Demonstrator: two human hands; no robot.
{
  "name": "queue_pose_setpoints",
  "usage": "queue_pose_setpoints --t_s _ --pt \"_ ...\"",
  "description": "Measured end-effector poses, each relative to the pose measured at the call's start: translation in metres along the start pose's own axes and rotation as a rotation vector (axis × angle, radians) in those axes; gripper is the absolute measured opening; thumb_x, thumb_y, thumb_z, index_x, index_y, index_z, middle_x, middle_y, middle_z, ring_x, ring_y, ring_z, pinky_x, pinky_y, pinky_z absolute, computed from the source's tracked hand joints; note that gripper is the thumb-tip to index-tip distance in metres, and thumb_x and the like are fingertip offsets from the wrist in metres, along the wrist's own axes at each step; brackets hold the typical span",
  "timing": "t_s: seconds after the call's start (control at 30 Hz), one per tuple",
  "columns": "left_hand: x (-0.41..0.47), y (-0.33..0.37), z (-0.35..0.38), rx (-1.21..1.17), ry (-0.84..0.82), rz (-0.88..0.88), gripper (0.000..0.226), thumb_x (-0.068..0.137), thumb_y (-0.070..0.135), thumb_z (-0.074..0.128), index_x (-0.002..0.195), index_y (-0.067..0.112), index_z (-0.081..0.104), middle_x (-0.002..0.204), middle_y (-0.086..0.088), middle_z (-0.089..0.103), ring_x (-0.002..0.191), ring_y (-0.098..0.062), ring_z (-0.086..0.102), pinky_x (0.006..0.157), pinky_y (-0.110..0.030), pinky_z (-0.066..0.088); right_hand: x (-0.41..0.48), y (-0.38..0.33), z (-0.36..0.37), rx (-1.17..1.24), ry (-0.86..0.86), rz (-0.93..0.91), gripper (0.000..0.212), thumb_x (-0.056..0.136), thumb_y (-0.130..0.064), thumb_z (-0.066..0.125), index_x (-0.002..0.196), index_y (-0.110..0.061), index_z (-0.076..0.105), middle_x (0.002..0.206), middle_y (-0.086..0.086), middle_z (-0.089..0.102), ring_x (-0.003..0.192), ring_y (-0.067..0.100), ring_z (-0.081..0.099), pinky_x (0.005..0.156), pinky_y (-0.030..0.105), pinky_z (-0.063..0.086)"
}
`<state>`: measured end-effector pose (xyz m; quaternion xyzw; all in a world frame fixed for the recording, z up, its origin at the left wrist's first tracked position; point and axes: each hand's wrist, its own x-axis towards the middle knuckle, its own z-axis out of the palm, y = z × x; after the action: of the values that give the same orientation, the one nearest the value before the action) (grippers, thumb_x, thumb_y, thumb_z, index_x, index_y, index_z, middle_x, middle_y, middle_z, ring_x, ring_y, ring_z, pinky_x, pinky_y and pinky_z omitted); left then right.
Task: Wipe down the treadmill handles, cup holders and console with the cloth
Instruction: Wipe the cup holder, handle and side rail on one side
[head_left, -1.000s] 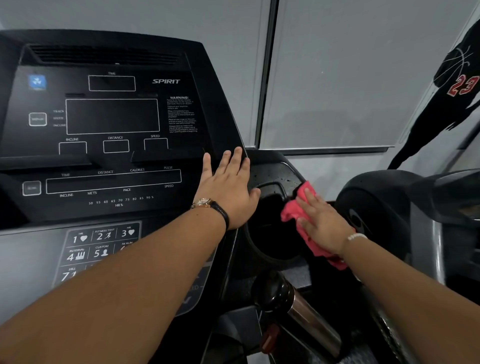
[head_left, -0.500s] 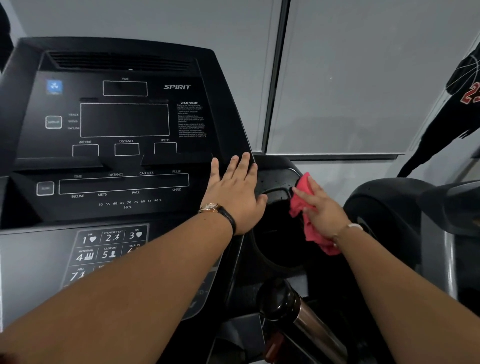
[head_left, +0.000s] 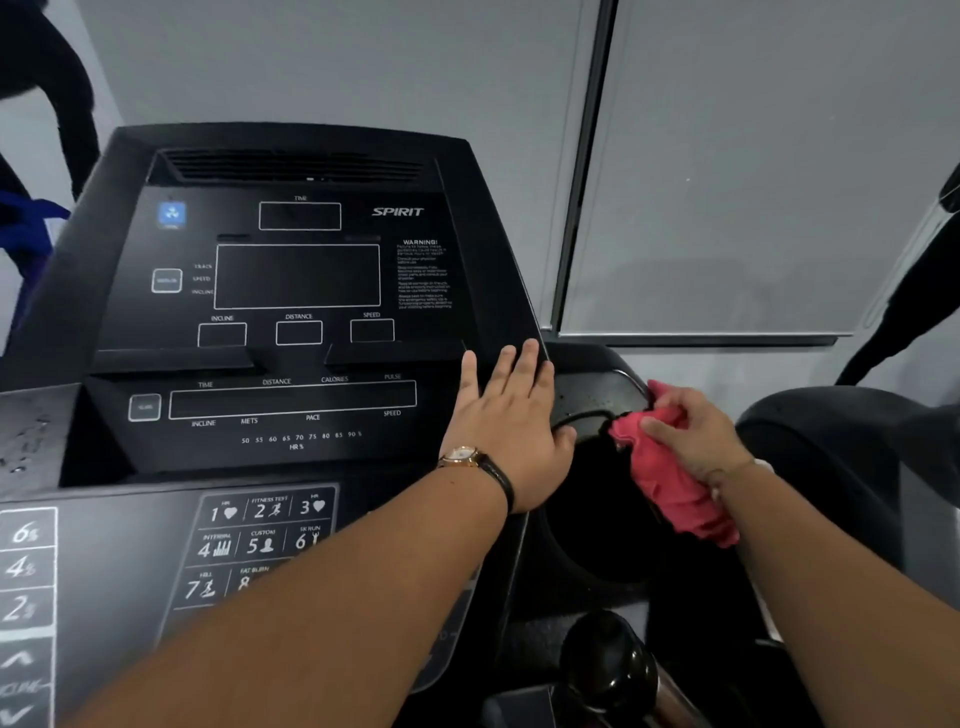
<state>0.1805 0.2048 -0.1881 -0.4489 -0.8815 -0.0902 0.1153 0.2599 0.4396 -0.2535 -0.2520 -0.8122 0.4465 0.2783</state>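
The right hand (head_left: 696, 441) has come in toward the cup holder (head_left: 587, 519) since a second ago, and it's no longer pressing flat — the fingers have curled and bunched the pink cloth (head_left: 670, 493) at the top rim of the well, where earlier the cloth lay spread under an open palm on the outer edge. The view has swung down and left too, so the grey keypad (head_left: 260, 540) shows more of its numbered buttons (and a column of incline keys at the far left). The left hand (head_left: 511, 436) hasn't budged: spread wide open, palm down on the right edge of the black console (head_left: 291, 291), thumb tip at the cup holder's rim, watch on the wrist. The right hand grips the cloth, its tail hanging over the dark well. Below sits a glossy black handle end (head_left: 618, 670).
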Motion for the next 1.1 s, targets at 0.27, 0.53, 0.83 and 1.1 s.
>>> queue_pose_setpoints --t_s 0.27,0.53,0.83,1.1 --pt "-0.001 0.001 0.000 0.002 0.003 0.001 0.070 0.094 0.053 0.024 0.150 0.018 0.003 0.158 -0.001 -0.012 0.145 -0.017 -0.013 0.110 -0.048 -0.022 -0.002 -0.015 0.019 -0.441 -0.020 -0.109 0.088 0.078 -0.044 0.071 0.146 -0.018 0.021 0.144 0.011 0.041 0.129 0.031 0.042 0.109 0.040 0.034" --pt "0.000 0.000 0.001 0.007 0.000 0.002 0.071 0.094 0.054 0.024 0.150 0.018 0.001 0.158 -0.002 -0.014 0.144 -0.017 -0.016 0.110 -0.048 -0.022 0.022 -0.025 0.025 -0.465 0.014 -0.129 0.052 0.095 -0.045 0.043 0.138 -0.015 0.042 0.134 0.012 0.053 0.122 0.030 0.050 0.101 0.035 0.037" --pt "0.000 0.001 0.001 0.009 -0.003 -0.002 0.073 0.092 0.055 0.025 0.150 0.017 0.000 0.158 -0.002 -0.015 0.144 -0.018 -0.016 0.111 -0.050 -0.021 0.057 -0.052 0.029 -0.456 -0.024 0.361 0.066 0.099 -0.052 0.023 0.129 0.000 0.052 0.131 0.027 0.052 0.122 0.038 0.048 0.100 0.037 0.034" --pt "0.000 0.001 0.001 0.005 -0.003 -0.002 0.072 0.093 0.055 0.024 0.150 0.017 0.000 0.158 -0.002 -0.014 0.144 -0.017 -0.016 0.112 -0.050 -0.020 0.027 -0.017 0.032 -0.724 -0.018 -0.592 0.060 0.092 -0.048 0.036 0.138 -0.010 0.044 0.146 0.008 0.042 0.135 0.023 0.037 0.113 0.029 0.023"
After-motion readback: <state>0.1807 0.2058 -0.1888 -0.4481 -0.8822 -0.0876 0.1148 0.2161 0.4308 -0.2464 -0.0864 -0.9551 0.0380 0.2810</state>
